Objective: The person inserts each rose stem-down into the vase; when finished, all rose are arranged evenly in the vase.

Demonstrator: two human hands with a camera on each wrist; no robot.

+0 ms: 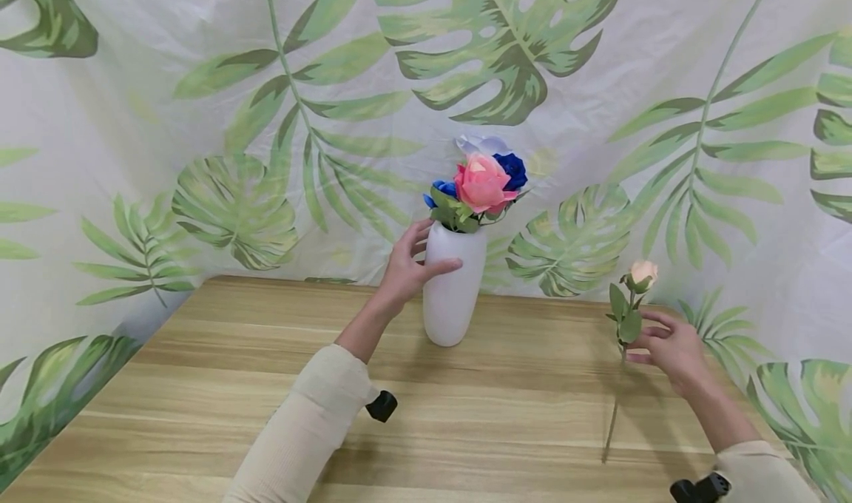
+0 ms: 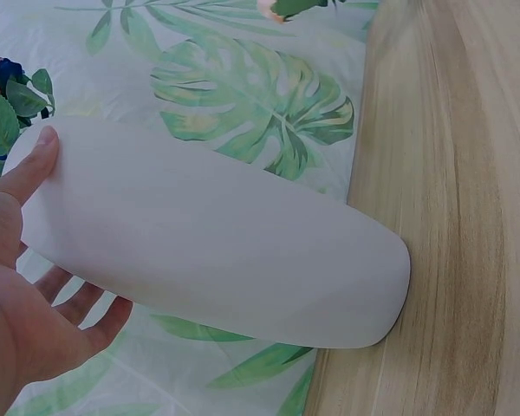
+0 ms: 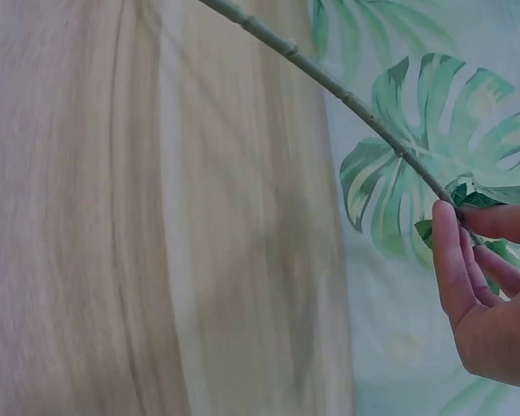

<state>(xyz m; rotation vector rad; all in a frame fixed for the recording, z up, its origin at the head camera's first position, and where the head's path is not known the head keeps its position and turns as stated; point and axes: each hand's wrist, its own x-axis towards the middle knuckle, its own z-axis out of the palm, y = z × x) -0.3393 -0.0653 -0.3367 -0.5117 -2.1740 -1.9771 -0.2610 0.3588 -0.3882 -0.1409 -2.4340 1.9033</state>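
Observation:
A tall white vase [image 1: 454,296] stands near the back edge of the table, tipped slightly in the head view. My left hand [image 1: 404,268] grips it near the neck, thumb across the front and fingers round the far side. From its mouth rise a pink flower [image 1: 484,183], a dark blue flower [image 1: 511,171], a pale one behind, and green leaves. Off to the right, my right hand [image 1: 671,349] pinches a peach rose [image 1: 643,274] by its stem just below the leaves. In the right wrist view the bare stem [image 3: 329,82] slants away from the fingertips.
The wood-grain table [image 1: 506,414] spreads under both arms. Behind it hangs a white cloth [image 1: 346,126] printed with green leaves. Each wrist carries a small black device, one at the left cuff [image 1: 381,406] and one at the right.

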